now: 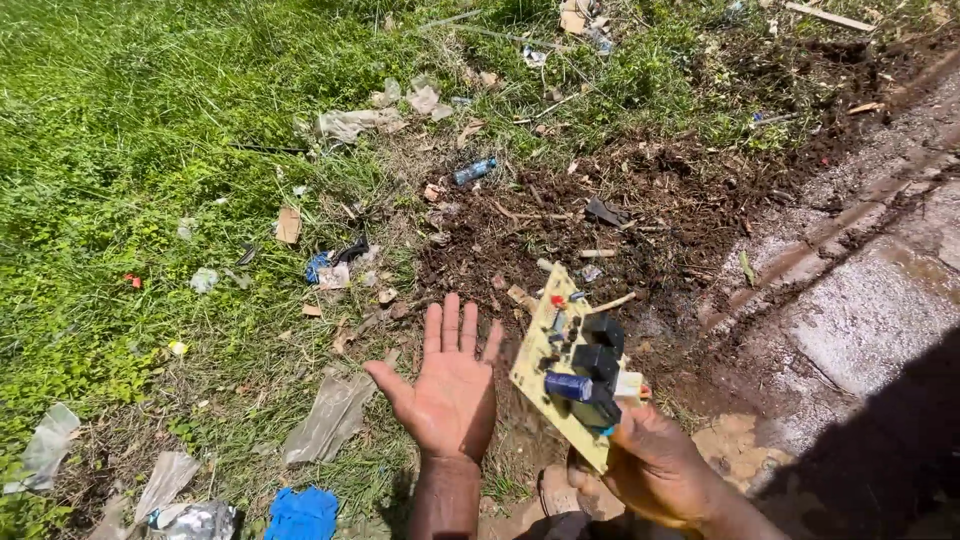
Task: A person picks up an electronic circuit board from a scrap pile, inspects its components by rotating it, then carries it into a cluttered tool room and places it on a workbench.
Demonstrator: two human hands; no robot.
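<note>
I am holding a circuit board (pixel 570 365) in my right hand (pixel 655 465), low and right of centre in the frame, and my fingers are closing around its lower corner from beneath while the rest of it is sticking up and leaning to the left. That is a thin grip on one end of a top-heavy thing: the black blocks and the blue cylinder are sitting on the upper face, so I judge the board could tip or twist out of my fingers and drop into the dark soil (pixel 640 210) or onto the wet slab (pixel 870 320) at the right, where mud and water would be getting into the parts. The board's edges and soldered underside could also be scratching my palm if I squeeze harder. My left hand (pixel 450 385) is hovering just left of the board, palm up, fingers spread wide and fully open, holding nothing and not touching the board. Around us, in the left and upper parts of the frame, litter (pixel 345 122) is lying in the grass (pixel 120 120), with a blue rag (pixel 302 512) at the bottom edge.
</note>
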